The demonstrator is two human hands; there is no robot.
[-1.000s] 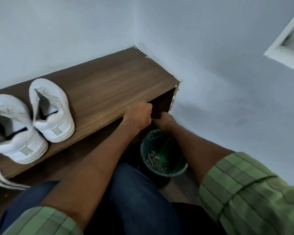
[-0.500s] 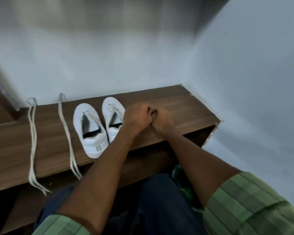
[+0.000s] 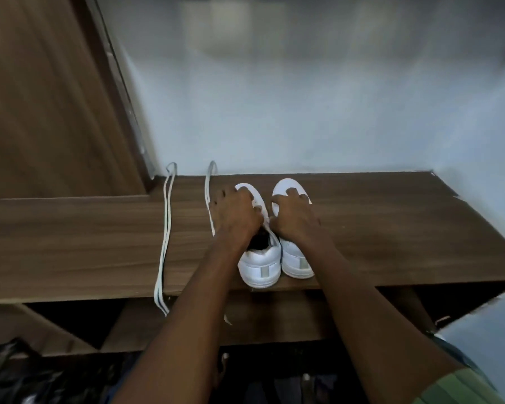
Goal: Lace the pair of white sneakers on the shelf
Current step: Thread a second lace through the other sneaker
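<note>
Two white sneakers stand side by side on the brown wooden shelf [image 3: 85, 243], heels toward me. My left hand [image 3: 236, 217] lies over the left sneaker [image 3: 260, 266], fingers curled round its upper near the toe. My right hand [image 3: 293, 217] covers the right sneaker [image 3: 296, 262], fingers bent over its toe cap. Both hands hide the eyelet rows. One loose white lace [image 3: 165, 228] lies across the shelf left of the shoes, its ends hanging over the front edge. A second lace [image 3: 208, 188] runs beside my left hand.
A pale wall rises behind the shelf and at its right end. A wooden door or panel [image 3: 41, 97] stands at the left. Under the shelf is a dark open compartment [image 3: 274, 316] with dark items below.
The view swung left from the shelf's right end. My hands moved from the shelf's front edge onto the two sneakers, one on each.
</note>
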